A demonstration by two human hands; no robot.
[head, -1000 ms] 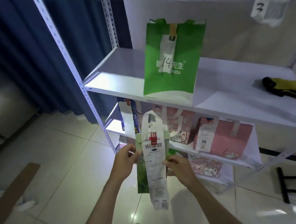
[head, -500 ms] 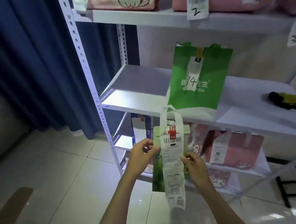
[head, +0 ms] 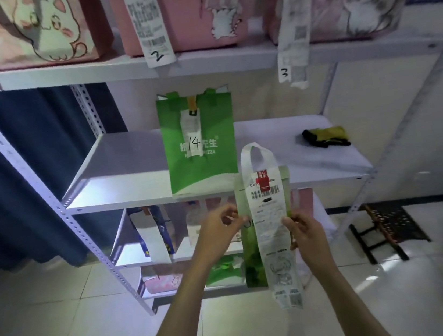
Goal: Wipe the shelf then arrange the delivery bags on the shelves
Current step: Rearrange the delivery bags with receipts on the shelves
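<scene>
I hold a narrow green delivery bag with white handles and a long receipt down its front, in front of the white metal shelf. My left hand pinches its left edge and my right hand pinches its right edge. On the middle shelf stands a green bag marked 14, upright. A yellow and black cloth lies on the same shelf at the right.
Pink cat-print bags with receipts numbered 2 and 3 fill the upper shelf. Lower shelves hold a blue bag, pink bags and a green one. A dark blue curtain hangs left. A black stool stands on the tiled floor at right.
The view has tilted up and nearer the shelf, so the top shelf's pink bags now show. Both hands have raised the narrow green bag and carried it right, toward the middle shelf's edge.
</scene>
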